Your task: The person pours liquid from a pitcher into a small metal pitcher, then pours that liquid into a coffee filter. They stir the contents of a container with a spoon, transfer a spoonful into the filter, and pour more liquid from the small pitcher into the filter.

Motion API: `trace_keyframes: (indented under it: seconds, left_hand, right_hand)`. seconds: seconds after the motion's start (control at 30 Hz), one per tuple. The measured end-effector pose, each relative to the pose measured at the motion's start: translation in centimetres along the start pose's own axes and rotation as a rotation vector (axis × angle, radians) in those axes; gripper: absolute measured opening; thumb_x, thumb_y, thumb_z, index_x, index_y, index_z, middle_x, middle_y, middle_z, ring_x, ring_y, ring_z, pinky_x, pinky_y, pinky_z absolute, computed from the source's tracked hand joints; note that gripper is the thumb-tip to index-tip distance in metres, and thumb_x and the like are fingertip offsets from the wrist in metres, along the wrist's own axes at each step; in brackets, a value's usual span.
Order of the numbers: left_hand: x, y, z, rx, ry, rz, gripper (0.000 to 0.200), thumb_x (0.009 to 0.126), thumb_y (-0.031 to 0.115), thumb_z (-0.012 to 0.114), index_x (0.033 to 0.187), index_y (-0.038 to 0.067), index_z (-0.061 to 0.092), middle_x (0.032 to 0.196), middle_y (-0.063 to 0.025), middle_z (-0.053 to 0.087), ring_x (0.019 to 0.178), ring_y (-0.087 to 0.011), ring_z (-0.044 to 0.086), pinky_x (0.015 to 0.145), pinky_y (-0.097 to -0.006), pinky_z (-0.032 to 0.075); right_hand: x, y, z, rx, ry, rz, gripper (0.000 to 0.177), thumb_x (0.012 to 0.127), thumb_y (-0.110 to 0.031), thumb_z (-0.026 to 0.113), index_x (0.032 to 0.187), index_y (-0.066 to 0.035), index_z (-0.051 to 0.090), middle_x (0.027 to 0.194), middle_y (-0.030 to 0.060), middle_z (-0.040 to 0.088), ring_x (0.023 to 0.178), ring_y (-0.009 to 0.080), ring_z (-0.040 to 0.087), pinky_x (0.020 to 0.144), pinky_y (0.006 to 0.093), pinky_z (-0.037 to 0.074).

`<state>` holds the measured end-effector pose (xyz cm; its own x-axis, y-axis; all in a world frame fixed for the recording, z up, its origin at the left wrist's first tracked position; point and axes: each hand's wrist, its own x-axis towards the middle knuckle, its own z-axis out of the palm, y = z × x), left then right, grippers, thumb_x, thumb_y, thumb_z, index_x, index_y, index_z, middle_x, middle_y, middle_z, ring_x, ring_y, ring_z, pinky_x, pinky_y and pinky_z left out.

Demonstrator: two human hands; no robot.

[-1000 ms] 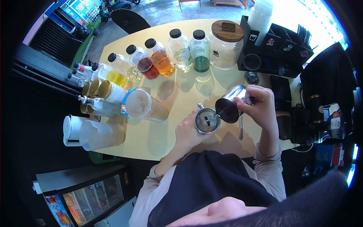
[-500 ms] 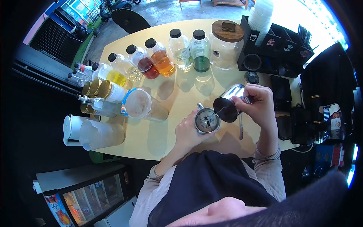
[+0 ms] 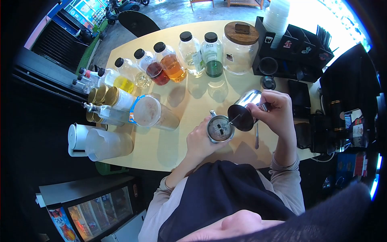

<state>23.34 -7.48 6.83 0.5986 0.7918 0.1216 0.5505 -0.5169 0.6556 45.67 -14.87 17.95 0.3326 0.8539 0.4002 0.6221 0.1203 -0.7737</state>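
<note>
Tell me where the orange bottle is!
In the head view, the bottle of orange liquid stands left of centre, just right of the red liquid bottle.

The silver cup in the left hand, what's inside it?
Inside the silver cup is a round, greyish, speckled surface with dark marks. A thin stream runs toward it from the tilted metal pitcher. Anything underneath that surface is covered, so I can't tell.

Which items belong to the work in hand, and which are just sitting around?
In use:
metal cup, in left hand
metal pitcher, tilted, in right hand

Just sitting:
slim metal utensil
black-capped bottles
wood-lidded jar
gold-lidded jars
</note>
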Motion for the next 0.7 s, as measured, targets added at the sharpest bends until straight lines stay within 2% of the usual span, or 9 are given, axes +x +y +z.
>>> trace_keyframes:
  seconds: [0.2, 0.27, 0.4, 0.47, 0.7]
  left_hand:
    - [0.00, 0.16, -0.21, 0.015, -0.037, -0.027, 0.085, 0.061, 0.057, 0.085, 0.127, 0.014, 0.054, 0.100, -0.0078, 0.071, 0.089, -0.0294, 0.072, 0.075, -0.0416, 0.057]
    - [-0.04, 0.09, -0.14, 0.022, -0.007, 0.013, 0.089, 0.061, 0.058, 0.085, 0.128, 0.006, 0.056, 0.100, -0.0120, 0.071, 0.084, -0.0303, 0.072, 0.071, -0.0405, 0.058]
    - [-0.03, 0.21, -0.27, 0.021, -0.019, -0.002, 0.090, 0.060, 0.058, 0.085, 0.128, 0.006, 0.056, 0.101, -0.0121, 0.071, 0.084, -0.0300, 0.072, 0.072, -0.0406, 0.058]
    - [-0.11, -0.07, -0.02, 0.004, -0.011, -0.011, 0.084, 0.061, 0.055, 0.086, 0.126, 0.014, 0.054, 0.100, -0.0079, 0.071, 0.089, -0.0294, 0.072, 0.075, -0.0419, 0.057]
    - [-0.01, 0.06, -0.13, 0.007, -0.023, -0.013, 0.083, 0.060, 0.055, 0.087, 0.125, 0.014, 0.055, 0.100, -0.0079, 0.071, 0.088, -0.0290, 0.072, 0.074, -0.0414, 0.057]
  right_hand:
    - [-0.05, -0.01, -0.13, -0.018, -0.001, -0.003, 0.033, 0.073, -0.009, 0.080, 0.060, 0.000, 0.051, 0.055, 0.0049, 0.044, 0.051, 0.0116, 0.040, 0.048, 0.0280, 0.031]
    - [-0.05, -0.07, -0.18, -0.016, -0.002, -0.006, 0.033, 0.073, -0.009, 0.080, 0.060, 0.000, 0.051, 0.055, 0.0049, 0.044, 0.051, 0.0116, 0.040, 0.048, 0.0279, 0.031]
    - [-0.09, 0.05, -0.17, -0.016, 0.001, -0.010, 0.033, 0.072, -0.009, 0.081, 0.060, 0.000, 0.051, 0.055, 0.0050, 0.044, 0.050, 0.0115, 0.040, 0.048, 0.0280, 0.031]
    - [-0.13, 0.09, -0.18, -0.014, 0.001, -0.008, 0.034, 0.072, -0.010, 0.081, 0.060, 0.000, 0.051, 0.055, 0.0050, 0.043, 0.050, 0.0115, 0.040, 0.047, 0.0281, 0.031]
    - [-0.10, -0.08, -0.28, -0.026, 0.002, -0.014, 0.034, 0.072, -0.010, 0.081, 0.059, 0.000, 0.051, 0.055, 0.0052, 0.043, 0.050, 0.0114, 0.041, 0.047, 0.0281, 0.031]
